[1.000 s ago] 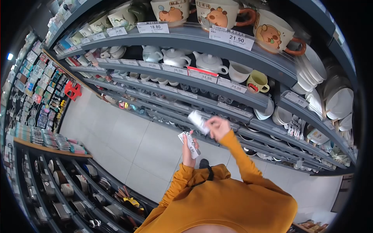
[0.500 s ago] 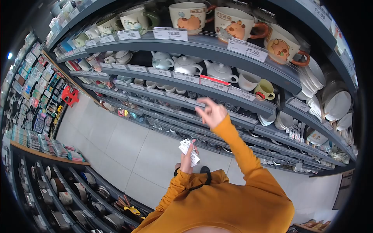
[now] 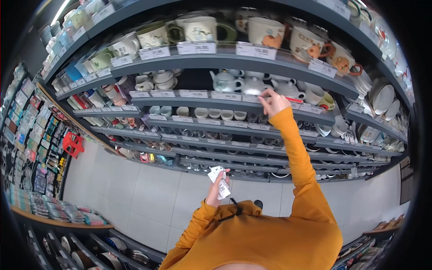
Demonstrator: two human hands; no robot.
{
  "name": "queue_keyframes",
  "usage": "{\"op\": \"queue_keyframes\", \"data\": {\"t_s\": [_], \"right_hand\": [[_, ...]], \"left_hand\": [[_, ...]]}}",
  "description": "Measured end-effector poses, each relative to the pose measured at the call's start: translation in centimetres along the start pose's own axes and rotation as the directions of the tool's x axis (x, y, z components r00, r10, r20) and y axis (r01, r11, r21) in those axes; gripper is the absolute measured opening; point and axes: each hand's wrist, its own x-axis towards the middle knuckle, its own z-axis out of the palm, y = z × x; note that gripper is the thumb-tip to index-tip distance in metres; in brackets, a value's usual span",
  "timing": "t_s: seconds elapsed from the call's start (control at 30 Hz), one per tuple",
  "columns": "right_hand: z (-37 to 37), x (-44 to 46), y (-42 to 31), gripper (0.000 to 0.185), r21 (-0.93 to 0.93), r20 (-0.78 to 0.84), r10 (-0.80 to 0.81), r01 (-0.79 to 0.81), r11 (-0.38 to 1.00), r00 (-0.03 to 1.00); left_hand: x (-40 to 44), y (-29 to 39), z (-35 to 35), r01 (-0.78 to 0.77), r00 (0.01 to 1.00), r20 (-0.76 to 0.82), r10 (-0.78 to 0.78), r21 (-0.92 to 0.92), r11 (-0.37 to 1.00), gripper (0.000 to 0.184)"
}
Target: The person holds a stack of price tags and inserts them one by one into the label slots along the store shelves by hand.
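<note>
My left hand (image 3: 214, 192) is closed around several white paper price labels (image 3: 222, 189), held low in front of my body. My right hand (image 3: 275, 104) is raised to the teapot shelf's front edge, its fingers curled together at the strip of price labels (image 3: 226, 96). Whether a label is between those fingertips cannot be made out. Just right of the hand, a red strip (image 3: 294, 100) shows on the shelf edge. Behind the fingers stand a white teapot (image 3: 255, 85) and a pale blue teapot (image 3: 226, 83).
Printed mugs (image 3: 265, 32) line the shelf above, and small white bowls (image 3: 214, 113) the one below. Stacked plates (image 3: 383, 100) stand at the right. A red stool (image 3: 73, 145) is on the tiled floor (image 3: 153, 193) at the left, and another rack (image 3: 85, 252) stands behind me.
My right hand has moved from in front of the shelves up to the teapot shelf's label strip. My view has shifted left along the shelves. The left hand still holds the labels.
</note>
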Motion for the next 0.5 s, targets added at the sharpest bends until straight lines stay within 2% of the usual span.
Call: {"op": "queue_keyframes", "data": {"t_s": [0.03, 0.17, 0.2, 0.3, 0.43, 0.5], "right_hand": [[-0.3, 0.1, -0.6, 0.022, -0.007, 0.016, 0.033, -0.033, 0.999, 0.999], [-1.5, 0.3, -2.6, 0.019, 0.202, 0.016, 0.076, -0.078, 0.976, 0.997], [-1.7, 0.4, -2.8, 0.019, 0.179, 0.009, 0.082, -0.082, 0.98, 0.997], [-2.2, 0.0, -4.0, 0.02, 0.176, -0.097, 0.112, -0.093, 0.98, 0.989], [-1.9, -3.0, -5.4, 0.016, 0.333, -0.29, 0.15, -0.047, 0.942, 0.945], [-0.6, -5.9, -6.3, 0.016, 0.478, -0.222, 0.247, -0.115, 0.871, 0.943]], "left_hand": [[-0.1, 1.1, -1.4, -0.005, 1.0, -0.005, 0.005, 0.019, 1.0, 0.038], [-0.4, 4.1, -4.8, 0.022, 0.999, 0.032, -0.021, -0.026, 0.999, 0.038], [-0.6, 4.7, -4.9, 0.045, 0.998, 0.055, -0.043, -0.027, 0.999, 0.038], [-1.1, 6.1, -5.0, 0.09, 0.99, 0.108, -0.087, -0.017, 0.996, 0.033], [-0.9, 6.4, -5.6, 0.117, 0.985, 0.13, -0.114, -0.014, 0.993, 0.029], [-0.9, 6.7, -5.6, 0.142, 0.982, 0.125, -0.14, -0.015, 0.99, 0.028]]}}
